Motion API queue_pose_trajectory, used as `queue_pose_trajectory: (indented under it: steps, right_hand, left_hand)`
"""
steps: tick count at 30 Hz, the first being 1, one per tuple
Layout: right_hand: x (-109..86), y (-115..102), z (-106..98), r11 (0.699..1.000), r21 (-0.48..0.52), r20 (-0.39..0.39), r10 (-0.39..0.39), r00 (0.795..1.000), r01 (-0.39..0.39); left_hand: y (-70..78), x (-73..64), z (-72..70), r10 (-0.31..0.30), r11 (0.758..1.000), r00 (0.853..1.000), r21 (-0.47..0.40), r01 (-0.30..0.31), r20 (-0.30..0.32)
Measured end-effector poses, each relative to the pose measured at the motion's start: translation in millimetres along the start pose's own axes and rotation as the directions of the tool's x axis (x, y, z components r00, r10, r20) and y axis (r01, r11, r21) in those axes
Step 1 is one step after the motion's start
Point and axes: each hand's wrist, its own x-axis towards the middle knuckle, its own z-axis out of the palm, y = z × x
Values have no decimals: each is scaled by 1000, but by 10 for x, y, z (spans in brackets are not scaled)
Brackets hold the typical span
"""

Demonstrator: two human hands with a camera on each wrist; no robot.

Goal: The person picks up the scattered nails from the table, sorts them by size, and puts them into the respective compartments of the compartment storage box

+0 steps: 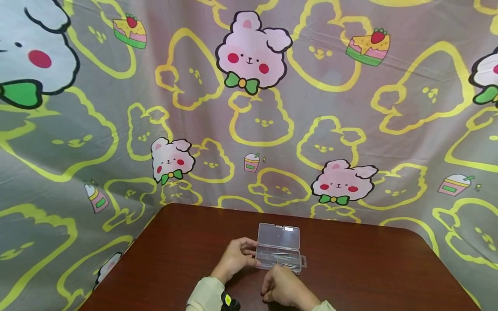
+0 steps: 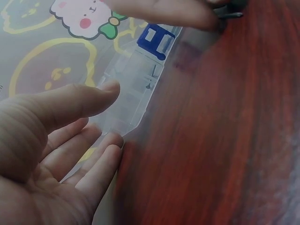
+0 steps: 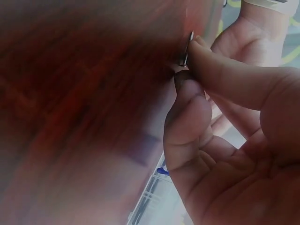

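A clear plastic compartment box lies on the table with its lid raised at the back. Several thin silvery metal pieces are in its compartments. At the box's left end is my left hand, fingers loosely extended by the corner and thumb near the front edge. My right hand is in front of the box, close over the table. Between its thumb and forefinger it pinches a short, thin metal pin. Part of the pin is hidden by the fingertips.
The dark red-brown wooden table extends to both sides of the box. A patterned fabric curtain surrounds it at the back and sides. A blue latch shows on the box, and a hanging tab sticks out at its right end.
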Motion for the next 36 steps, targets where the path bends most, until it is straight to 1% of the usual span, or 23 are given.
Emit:
queue_pose_trajectory:
  steps: [4,6,9,13,15,16,19,22,25,28,29,31,33,36]
  right_hand:
    - [4,11,31,997,-76,-17,-18,1000,17]
    - [5,-2,46,994,-112,-4,-20,1000,19]
    - [8,-24,59,988,-154,49,-13,999,20]
    - [11,-31,64,976,-213,134,-20,991,49]
    - [4,-29,55,977,-208,148,-20,989,51]
    - [-3,-28,46,980,-194,147,-19,989,48]
    - [-32,-28,4,989,-146,107,-9,994,25]
    - [-49,-25,-49,997,-74,29,-4,1000,7]
    - [-29,1,-102,999,48,-22,14,1000,-13]
    - [15,52,-159,981,189,-69,56,996,-43]
    - [32,70,-180,973,226,-84,75,994,-54]
    - [74,105,-222,960,269,-134,118,984,-79]
    - [118,132,-259,953,286,-191,158,969,-99]
    - [178,163,-303,944,299,-245,219,944,-141]
  left_hand:
    - [-2,-3,2,9,1000,1000,-1,-9,1]
    - [-4,-4,3,11,1000,1000,0,-11,2]
    - [12,-5,5,8,1000,1000,-3,-8,4]
    - [20,-5,9,2,1000,1000,-7,-2,7]
    - [23,-10,9,-2,1000,1000,-10,2,7]
    - [24,-13,10,-3,1000,1000,-12,3,7]
    - [29,-19,7,-3,1000,1000,-17,3,7]
    - [24,-17,6,0,1000,1000,-15,0,8]
    - [18,-12,3,-1,1000,1000,-16,1,8]
    - [12,-7,2,-3,1000,1000,-15,3,8]
    - [12,-6,3,-2,1000,1000,-17,2,9]
    - [12,-7,4,3,1000,1000,-25,-3,9]
    - [11,-9,4,7,999,1000,-32,-7,8]
    - [16,-16,11,10,999,1000,-43,-10,11]
